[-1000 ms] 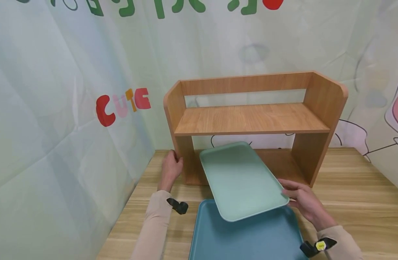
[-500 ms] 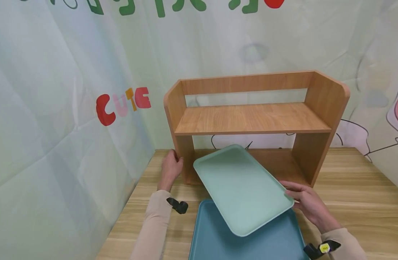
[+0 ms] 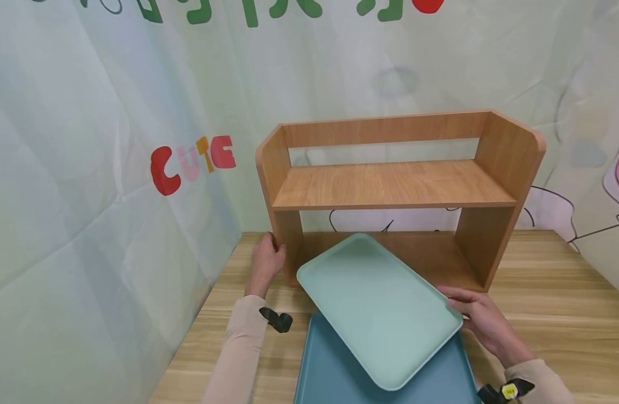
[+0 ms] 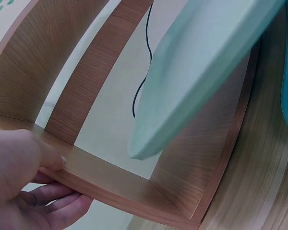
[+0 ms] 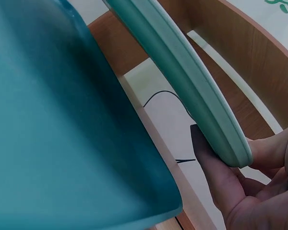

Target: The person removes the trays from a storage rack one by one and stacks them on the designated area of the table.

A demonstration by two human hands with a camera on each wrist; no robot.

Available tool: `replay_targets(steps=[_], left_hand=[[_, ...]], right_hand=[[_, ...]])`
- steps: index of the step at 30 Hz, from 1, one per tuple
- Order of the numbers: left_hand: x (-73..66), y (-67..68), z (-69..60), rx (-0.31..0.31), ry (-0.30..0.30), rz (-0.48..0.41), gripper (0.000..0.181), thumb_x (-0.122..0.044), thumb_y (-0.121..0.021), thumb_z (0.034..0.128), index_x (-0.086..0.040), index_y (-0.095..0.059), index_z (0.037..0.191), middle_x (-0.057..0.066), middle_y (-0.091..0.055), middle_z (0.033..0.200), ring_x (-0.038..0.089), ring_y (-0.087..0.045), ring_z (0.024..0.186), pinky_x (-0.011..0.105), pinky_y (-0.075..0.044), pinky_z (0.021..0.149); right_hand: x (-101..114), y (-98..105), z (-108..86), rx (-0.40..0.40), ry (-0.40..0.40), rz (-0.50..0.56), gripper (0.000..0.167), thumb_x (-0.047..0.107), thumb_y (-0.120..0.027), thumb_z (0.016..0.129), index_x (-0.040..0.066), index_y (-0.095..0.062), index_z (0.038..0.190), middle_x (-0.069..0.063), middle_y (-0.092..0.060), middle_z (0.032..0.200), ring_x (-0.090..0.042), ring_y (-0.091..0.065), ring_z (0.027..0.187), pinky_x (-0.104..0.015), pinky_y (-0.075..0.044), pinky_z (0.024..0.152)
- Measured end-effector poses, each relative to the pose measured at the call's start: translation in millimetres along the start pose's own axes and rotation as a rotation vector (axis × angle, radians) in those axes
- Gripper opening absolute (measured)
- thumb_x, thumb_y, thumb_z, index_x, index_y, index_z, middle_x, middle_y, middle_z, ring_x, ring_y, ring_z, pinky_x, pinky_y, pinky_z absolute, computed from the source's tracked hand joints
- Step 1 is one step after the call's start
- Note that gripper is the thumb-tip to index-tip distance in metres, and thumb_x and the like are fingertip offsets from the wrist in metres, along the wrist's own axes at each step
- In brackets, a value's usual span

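A pale green tray [image 3: 382, 308] is held at an angle by my right hand [image 3: 483, 322], which pinches its right corner. In the right wrist view the thumb and fingers [image 5: 216, 177] grip the tray's rim from both sides. Beneath it, a blue tray [image 3: 334, 370] lies on the table, partly covered by the green one. My left hand [image 3: 266, 264] grips the front edge of the left side panel of a wooden two-tier shelf [image 3: 395, 182]. The left wrist view shows the thumb inside the panel [image 4: 110, 179] and the other fingers around its outside.
The shelf stands at the back of the wood-grain table [image 3: 551, 303]. A printed cloth [image 3: 107, 224] hangs to the left and behind, close to the table's left edge. Both shelf tiers have open fronts.
The green tray has turned and come down toward me, its near corner now lower over the blue tray. My right hand moved slightly right and toward me. My left hand has stayed in place.
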State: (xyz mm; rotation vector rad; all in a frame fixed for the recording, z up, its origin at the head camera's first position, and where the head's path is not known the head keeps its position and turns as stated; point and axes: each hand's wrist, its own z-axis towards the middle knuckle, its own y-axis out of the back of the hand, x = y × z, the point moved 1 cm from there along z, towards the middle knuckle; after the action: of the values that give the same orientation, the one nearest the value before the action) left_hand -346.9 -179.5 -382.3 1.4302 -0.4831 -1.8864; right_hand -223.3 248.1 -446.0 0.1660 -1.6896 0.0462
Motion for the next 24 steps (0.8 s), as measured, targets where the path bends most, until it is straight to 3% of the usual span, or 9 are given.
replay_targets(steps=[9,24], left_hand=[[-2.3,0.6,-0.3,0.017,0.012,0.004,0.025,-0.014,-0.055,0.0931,0.002,-0.052,0.112,0.020,-0.062,0.104,0.031,-0.060,0.093,0.041,-0.051,0.077],[-2.6,0.5,-0.2,0.035,0.037,0.008,0.024,-0.014,-0.055,0.0937,0.001,-0.052,0.112,0.019,-0.061,0.105,0.029,-0.060,0.093,0.039,-0.051,0.075]], right_hand=[[-3.3,6.1,-0.4,0.041,0.026,0.011,0.037,0.015,-0.050,0.098,0.003,-0.055,0.133,0.020,-0.063,0.110,-0.003,-0.063,0.098,-0.030,-0.053,0.080],[-1.1,5.6,2.3,0.050,-0.044,-0.002,0.036,0.015,-0.048,0.098,0.002,-0.055,0.131,0.009,-0.067,0.112,-0.010,-0.065,0.095,-0.033,-0.054,0.080]])
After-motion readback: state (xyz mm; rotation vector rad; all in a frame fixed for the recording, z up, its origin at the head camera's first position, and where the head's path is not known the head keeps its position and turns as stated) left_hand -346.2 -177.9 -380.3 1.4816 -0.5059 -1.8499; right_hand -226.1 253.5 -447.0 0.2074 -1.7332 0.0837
